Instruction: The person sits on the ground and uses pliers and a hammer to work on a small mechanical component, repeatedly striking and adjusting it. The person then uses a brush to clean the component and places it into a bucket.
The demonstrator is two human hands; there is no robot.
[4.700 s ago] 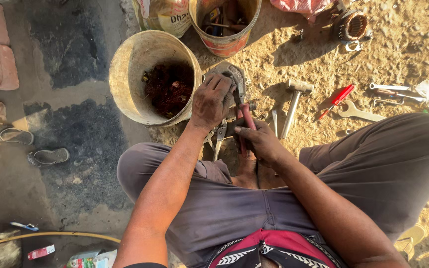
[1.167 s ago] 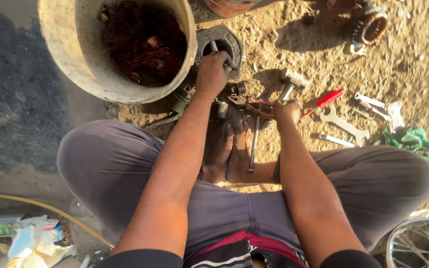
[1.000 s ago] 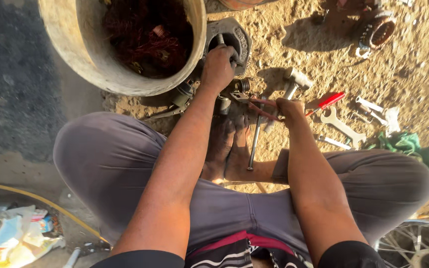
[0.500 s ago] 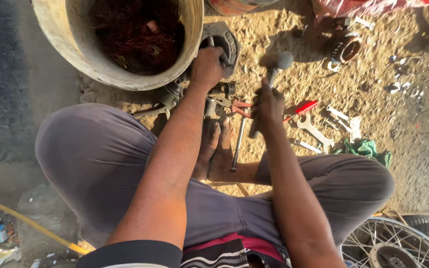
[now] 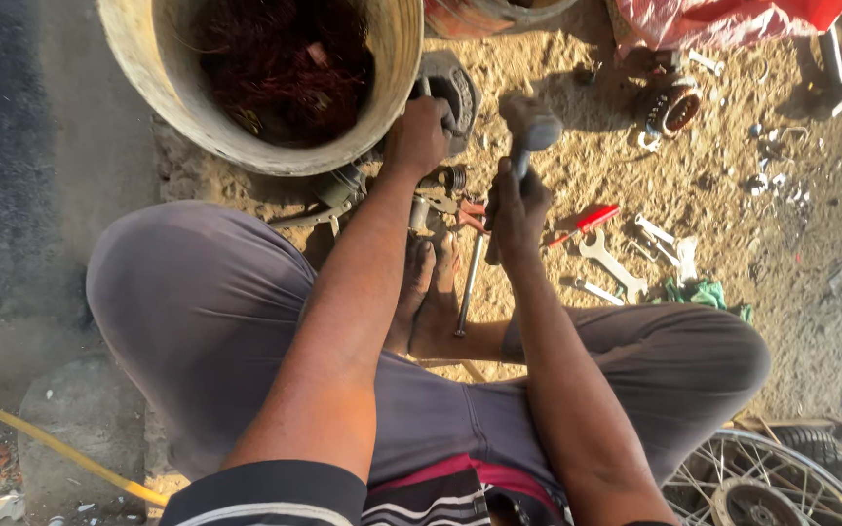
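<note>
Two bare hands work over a metal motor part (image 5: 445,93) that rests on sandy ground just beside a large tan bucket (image 5: 148,68). The left hand (image 5: 418,136) is pressed down on the motor part, fingers curled over its near edge and closed on it. The right hand (image 5: 518,200) is wrapped in a closed fist around the handle of a hammer (image 5: 530,131), whose grey head stands raised above the hand and to the right of the motor part, apart from it. The bucket holds a tangle of reddish-brown copper wire (image 5: 285,68). A long thin metal rod (image 5: 468,287) lies on the ground between the two forearms, beside the person's bare feet (image 5: 426,302). To the right of the right hand, a red-handled screwdriver (image 5: 587,222) and an open-ended spanner (image 5: 611,261) lie on the sand, near each other, with a green rag (image 5: 699,292) just beyond them. A round wound coil part (image 5: 672,105) sits farther up on the sand, well apart from the hands. A spoked wheel (image 5: 782,482) shows at the lower right, and a yellow hose (image 5: 60,450) crosses the lower left.
</note>
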